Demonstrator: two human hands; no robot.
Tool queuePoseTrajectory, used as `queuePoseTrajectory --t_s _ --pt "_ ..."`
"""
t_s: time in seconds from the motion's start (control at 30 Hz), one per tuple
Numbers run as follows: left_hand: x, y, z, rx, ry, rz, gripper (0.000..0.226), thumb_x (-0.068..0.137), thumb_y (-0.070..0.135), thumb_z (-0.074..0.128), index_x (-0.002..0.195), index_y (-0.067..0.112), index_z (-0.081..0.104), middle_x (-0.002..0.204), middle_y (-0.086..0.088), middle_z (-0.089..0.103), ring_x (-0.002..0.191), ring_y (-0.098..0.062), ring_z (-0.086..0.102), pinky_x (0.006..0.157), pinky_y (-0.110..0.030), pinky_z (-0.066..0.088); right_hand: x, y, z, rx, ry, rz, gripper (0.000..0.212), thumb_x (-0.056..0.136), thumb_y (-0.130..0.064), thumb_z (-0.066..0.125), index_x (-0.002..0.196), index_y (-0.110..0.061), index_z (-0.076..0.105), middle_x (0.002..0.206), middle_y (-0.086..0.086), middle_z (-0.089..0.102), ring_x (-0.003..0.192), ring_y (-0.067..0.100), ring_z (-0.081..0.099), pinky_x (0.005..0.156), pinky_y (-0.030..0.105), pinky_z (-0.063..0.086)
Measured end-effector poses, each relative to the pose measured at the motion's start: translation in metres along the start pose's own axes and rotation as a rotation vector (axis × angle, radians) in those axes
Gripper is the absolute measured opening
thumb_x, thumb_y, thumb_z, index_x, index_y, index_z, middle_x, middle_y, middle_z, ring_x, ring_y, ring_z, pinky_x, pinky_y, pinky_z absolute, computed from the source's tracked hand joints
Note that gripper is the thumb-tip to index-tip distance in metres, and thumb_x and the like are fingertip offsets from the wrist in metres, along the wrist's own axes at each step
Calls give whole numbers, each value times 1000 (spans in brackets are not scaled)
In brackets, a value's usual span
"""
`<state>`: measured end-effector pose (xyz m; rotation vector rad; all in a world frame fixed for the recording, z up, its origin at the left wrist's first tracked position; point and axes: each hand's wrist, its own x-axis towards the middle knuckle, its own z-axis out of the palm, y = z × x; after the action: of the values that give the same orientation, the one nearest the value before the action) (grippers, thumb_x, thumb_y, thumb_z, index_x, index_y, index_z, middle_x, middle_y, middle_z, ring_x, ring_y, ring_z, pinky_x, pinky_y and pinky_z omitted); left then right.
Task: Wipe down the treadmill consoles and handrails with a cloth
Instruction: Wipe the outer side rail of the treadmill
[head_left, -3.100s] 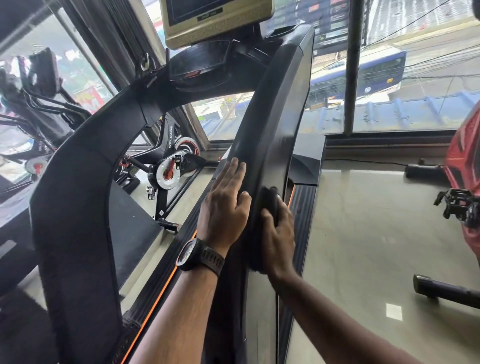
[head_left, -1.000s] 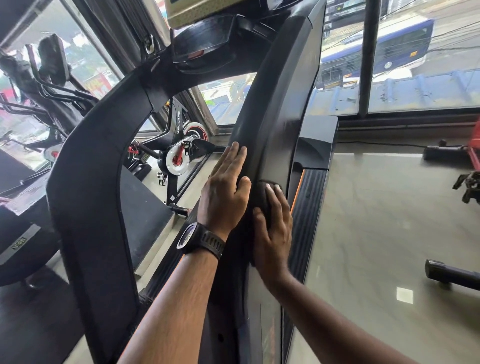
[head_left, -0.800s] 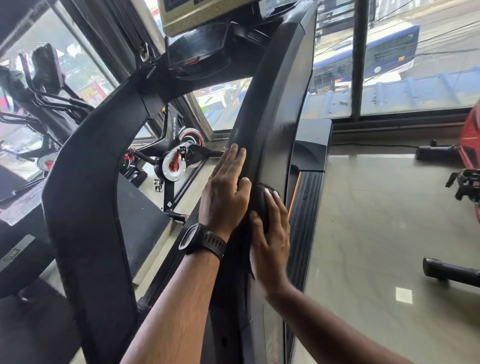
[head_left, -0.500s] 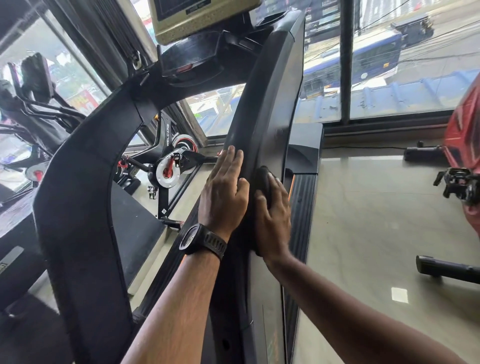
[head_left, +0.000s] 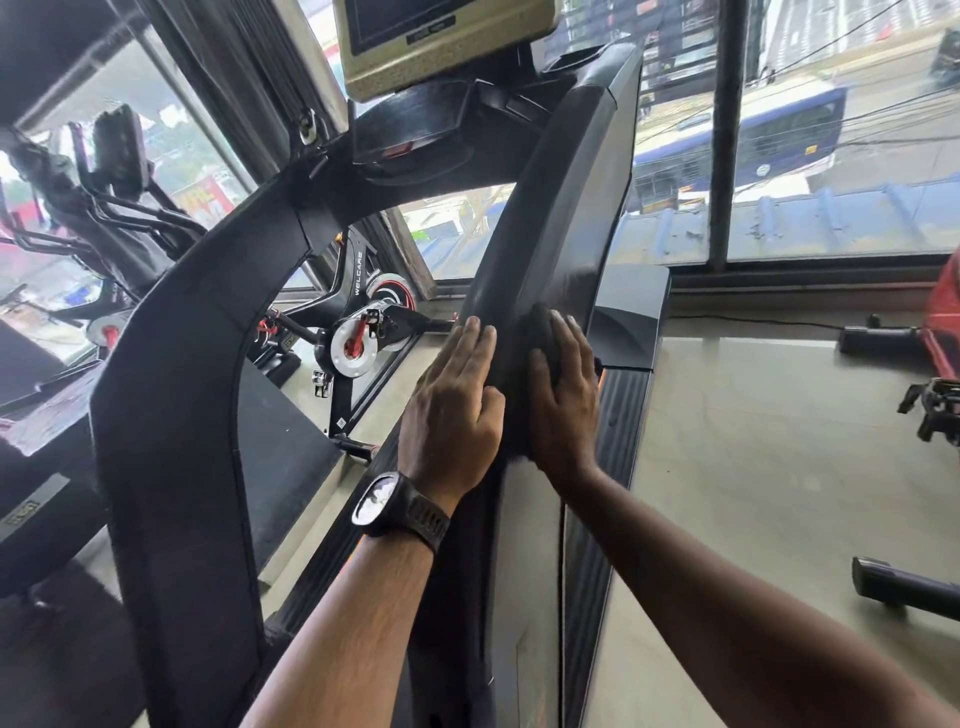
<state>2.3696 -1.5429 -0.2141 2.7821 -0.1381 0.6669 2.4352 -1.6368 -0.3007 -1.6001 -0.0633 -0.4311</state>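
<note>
We press our right hand (head_left: 563, 405) on the dark cloth (head_left: 535, 330), bunched under its nearly straight fingers (head_left: 571, 340) against the handrail (head_left: 550, 208). Our left hand (head_left: 452, 410) lies flat just beside, holding nothing.

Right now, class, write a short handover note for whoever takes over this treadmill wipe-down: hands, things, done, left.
Left hand: open, flat on the black padded right handrail.
Right hand: presses the dark wadded cloth against that rail's middle.
Done: the surfaces do not show it.
To do, probably: upper rail, black left handrail, black console under the gold-framed screen.
</note>
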Motion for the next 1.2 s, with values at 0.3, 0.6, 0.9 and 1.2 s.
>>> queuePoseTrajectory --t_s 0.3,0.6,0.9,1.2 --pt "21 6 2 105 -30 13 65 90 27 44 154 11 38 163 -5 29 151 -12 23 119 -16 10 18 -7 3 -12 14 -138 50 99 -41 48 149 -34 48 159 -9 39 145 13 37 115 27 28" --pt "55 18 9 183 -37 5 69 89 32 41 154 13 36 163 -4 30 151 -12 23 115 -19 13 42 2 0 -24 -28 -139 51 101 -40 47 151 -35 43 161 -9 35 146 16 34 114 33 29" --pt "56 19 18 217 -1 19 72 87 33 46 153 7 37 160 -11 33 151 -19 26 121 -24 11 50 5 -2 75 -44 -126 54 99 -46 46 152 -34 44 161 -11 35 146 12 34 113 28 30" --pt "60 18 20 201 -14 28 75 86 34 49 155 10 33 163 -9 27 152 -17 20 123 -30 14 59 17 -1 72 -41 82 55 98 -44 43 153 -38 41 161 -10 35 146 12 33 118 37 29"
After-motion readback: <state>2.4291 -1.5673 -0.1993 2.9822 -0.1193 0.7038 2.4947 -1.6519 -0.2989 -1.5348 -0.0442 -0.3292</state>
